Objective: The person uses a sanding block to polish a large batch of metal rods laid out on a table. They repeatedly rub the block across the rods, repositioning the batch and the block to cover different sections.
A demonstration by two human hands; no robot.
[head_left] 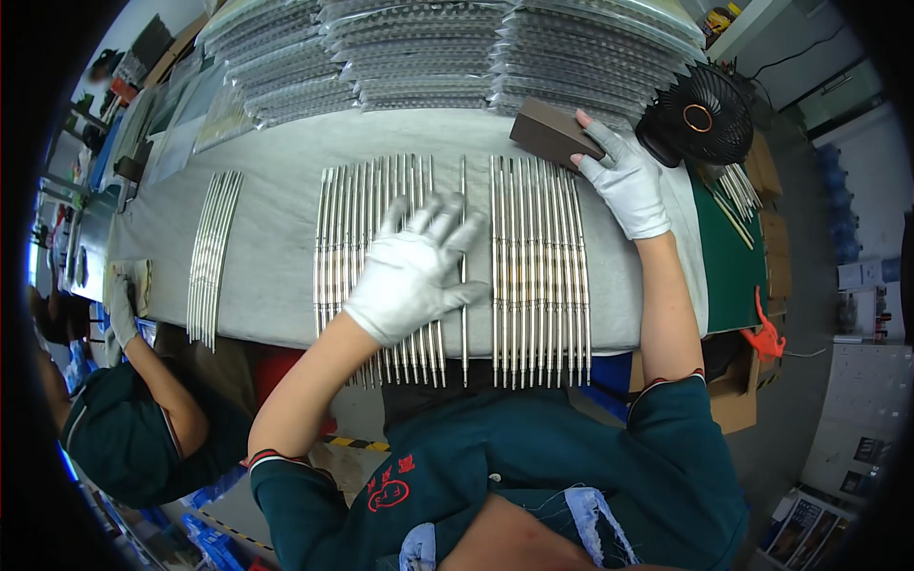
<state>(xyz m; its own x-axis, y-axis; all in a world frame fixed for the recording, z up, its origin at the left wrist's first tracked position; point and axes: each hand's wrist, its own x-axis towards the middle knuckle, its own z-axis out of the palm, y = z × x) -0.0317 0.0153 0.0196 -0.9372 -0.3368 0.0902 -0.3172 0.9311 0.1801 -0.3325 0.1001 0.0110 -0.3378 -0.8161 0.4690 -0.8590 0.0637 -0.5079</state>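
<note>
The rods (540, 276) lie side by side on the tabletop (271, 209), with ends poking past its near edge, maybe so they're easy to grab. The left hand (411, 271) is spread wide over some; I can't tell if it touches them. Toward the far edge, the right hand (626, 181) pinches a brown block (549, 130) by its end, perhaps to steady it.
</note>
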